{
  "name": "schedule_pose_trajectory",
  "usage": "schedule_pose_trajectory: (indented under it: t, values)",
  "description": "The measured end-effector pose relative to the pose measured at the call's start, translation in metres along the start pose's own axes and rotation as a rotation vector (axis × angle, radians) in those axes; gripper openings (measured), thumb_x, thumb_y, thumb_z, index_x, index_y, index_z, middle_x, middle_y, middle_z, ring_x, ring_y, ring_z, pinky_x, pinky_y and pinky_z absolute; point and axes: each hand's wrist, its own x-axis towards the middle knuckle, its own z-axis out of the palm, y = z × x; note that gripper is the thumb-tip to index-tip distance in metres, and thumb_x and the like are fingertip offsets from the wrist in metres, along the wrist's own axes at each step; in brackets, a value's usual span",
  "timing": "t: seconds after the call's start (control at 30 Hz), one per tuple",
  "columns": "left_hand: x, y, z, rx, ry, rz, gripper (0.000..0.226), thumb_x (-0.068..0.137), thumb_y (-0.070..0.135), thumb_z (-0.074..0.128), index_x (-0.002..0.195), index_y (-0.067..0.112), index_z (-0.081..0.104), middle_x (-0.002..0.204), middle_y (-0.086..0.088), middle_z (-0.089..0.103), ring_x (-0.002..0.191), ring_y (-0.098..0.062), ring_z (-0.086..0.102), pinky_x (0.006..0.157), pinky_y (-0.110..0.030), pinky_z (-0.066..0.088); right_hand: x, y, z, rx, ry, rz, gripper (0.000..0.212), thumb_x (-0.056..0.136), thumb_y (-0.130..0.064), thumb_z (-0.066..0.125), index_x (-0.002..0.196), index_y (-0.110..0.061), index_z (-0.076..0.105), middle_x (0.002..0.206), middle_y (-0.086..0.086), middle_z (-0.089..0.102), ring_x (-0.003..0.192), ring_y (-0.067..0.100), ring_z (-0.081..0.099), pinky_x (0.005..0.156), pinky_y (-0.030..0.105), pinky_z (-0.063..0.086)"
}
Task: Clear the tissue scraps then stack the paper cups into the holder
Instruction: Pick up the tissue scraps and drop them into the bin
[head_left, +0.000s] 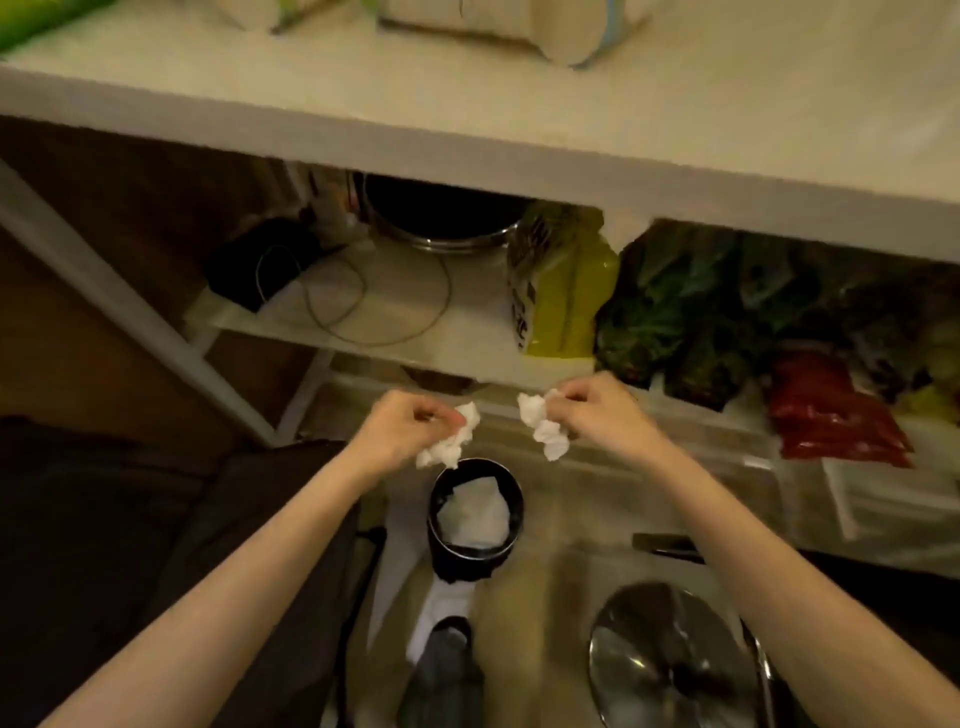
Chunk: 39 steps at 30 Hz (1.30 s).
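My left hand pinches a crumpled white tissue scrap that hangs from its fingers. My right hand grips a second crumpled tissue scrap. Both hands hover just above a small black bin on the floor, whose open mouth shows white paper inside. Paper cups lie on their sides on the white table top at the upper edge of the view. A cup holder is not visible.
Under the table a shelf carries a dark pot, a coiled cable, a yellow packet, bagged greens and red packets. A metal lid lies on the floor to the right. A dark bag fills the left.
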Motion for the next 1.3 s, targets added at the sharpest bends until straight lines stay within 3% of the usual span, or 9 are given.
schedule_pose_trajectory:
  t: [0.23,0.33,0.4,0.47,0.6,0.73,0.93,1.1,1.3]
  values:
    - [0.063,-0.158,0.101,-0.03,-0.042,-0.217,0.033,0.075,0.011,0.069,0.108,0.006,0.065,0.109,-0.003,0.059,0.102,-0.015,0.055,0.085,-0.024,0.039,0.077,0.168,0.133,0.119,-0.06,0.24,0.022,0.08,-0.006,0.056,0.092,0.011,0.064,0.076,0.011,0.054,0.072,0.02,0.048,0.055,0.026,0.035]
    - [0.091,-0.222,0.135,0.054,-0.042,-0.222,0.041,0.07,0.001,0.069,0.111,0.006,0.064,0.122,-0.014,0.059,0.114,-0.027,0.054,0.089,-0.028,0.04,0.105,0.232,0.184,0.066,-0.066,0.223,0.003,0.075,0.002,0.062,0.076,0.002,0.065,0.073,0.01,0.054,0.071,0.019,0.05,0.054,0.014,0.037]
    - [0.109,-0.261,0.155,0.095,-0.013,-0.246,0.038,0.073,0.001,0.067,0.11,0.011,0.065,0.124,-0.011,0.058,0.114,-0.027,0.054,0.089,-0.029,0.042,0.122,0.27,0.214,0.013,-0.066,0.193,0.009,0.077,0.001,0.063,0.074,-0.007,0.065,0.073,0.009,0.055,0.072,0.019,0.052,0.058,0.014,0.037]
    - [0.128,-0.297,0.176,0.122,0.018,-0.276,0.034,0.076,0.003,0.063,0.107,0.016,0.064,0.123,-0.01,0.059,0.109,-0.025,0.056,0.086,-0.03,0.047,0.138,0.3,0.238,-0.032,-0.06,0.172,0.015,0.081,-0.002,0.061,0.094,0.0,0.067,0.081,0.008,0.059,0.076,0.02,0.055,0.054,0.012,0.037]
    - [0.163,-0.354,0.213,0.107,0.049,-0.296,0.029,0.079,0.001,0.057,0.106,0.011,0.063,0.122,-0.015,0.057,0.108,-0.027,0.057,0.083,-0.027,0.047,0.174,0.348,0.281,-0.037,-0.034,0.247,0.032,0.084,-0.003,0.058,0.116,-0.002,0.059,0.108,0.015,0.066,0.098,0.03,0.062,0.075,0.026,0.044]
    - [0.197,-0.394,0.24,0.134,-0.128,-0.328,0.051,0.082,0.013,0.06,0.13,0.009,0.043,0.136,-0.016,0.045,0.121,-0.029,0.047,0.09,-0.027,0.039,0.206,0.383,0.313,-0.044,-0.06,0.309,0.038,0.085,-0.002,0.053,0.123,-0.005,0.052,0.119,0.019,0.061,0.105,0.032,0.059,0.083,0.031,0.046]
    - [0.192,-0.398,0.248,0.201,-0.299,-0.311,0.066,0.084,0.021,0.059,0.141,0.012,0.026,0.145,-0.013,0.038,0.129,-0.029,0.041,0.106,-0.036,0.037,0.208,0.385,0.319,-0.127,-0.215,0.336,0.068,0.089,-0.002,0.051,0.146,-0.015,0.016,0.148,0.016,0.032,0.132,0.032,0.04,0.105,0.038,0.038]
    - [0.163,-0.353,0.207,0.063,-0.284,-0.332,0.067,0.076,0.028,0.066,0.135,0.014,0.037,0.138,-0.01,0.046,0.128,-0.029,0.043,0.106,-0.041,0.038,0.177,0.337,0.28,-0.085,-0.1,0.25,0.059,0.088,-0.003,0.051,0.142,-0.015,0.029,0.136,0.015,0.048,0.122,0.029,0.05,0.098,0.037,0.045]
    - [0.122,-0.242,0.143,0.013,-0.213,-0.248,0.064,0.08,0.008,0.063,0.136,0.01,0.033,0.131,-0.015,0.049,0.122,-0.029,0.047,0.094,-0.033,0.042,0.125,0.232,0.203,-0.046,-0.022,0.108,0.05,0.086,-0.007,0.056,0.133,-0.013,0.041,0.119,0.009,0.057,0.098,0.027,0.061,0.089,0.042,0.051]
